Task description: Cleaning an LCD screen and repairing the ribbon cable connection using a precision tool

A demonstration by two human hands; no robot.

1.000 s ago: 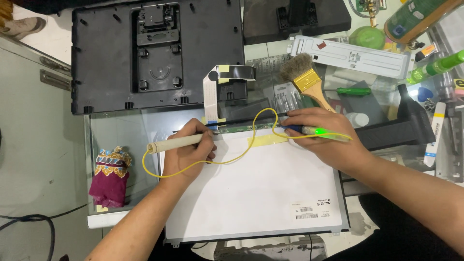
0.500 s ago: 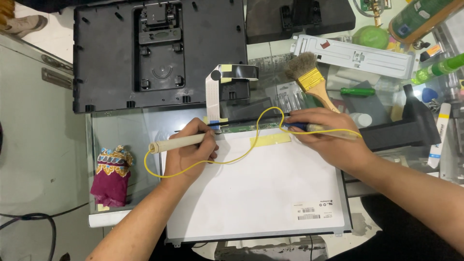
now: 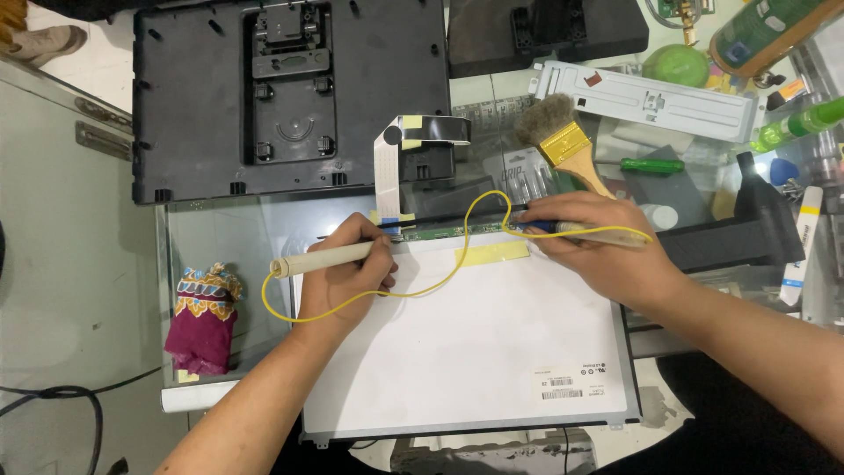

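The display panel [image 3: 475, 352] is white on its back, with a strip of yellow tape [image 3: 492, 255] near its top edge and a white label with black print toward its lower right corner. The probe handle [image 3: 321, 259] in the left hand [image 3: 347, 273] is cream, and a yellow wire [image 3: 440, 277] loops across the panel. The big cover [image 3: 290, 97] at the counter's far edge is black. The brush [image 3: 563, 141] has grey bristles, a gold band and a pale wooden handle. The cloth pouch [image 3: 204, 317] at the counter's left edge is magenta with a yellow and blue patterned top.
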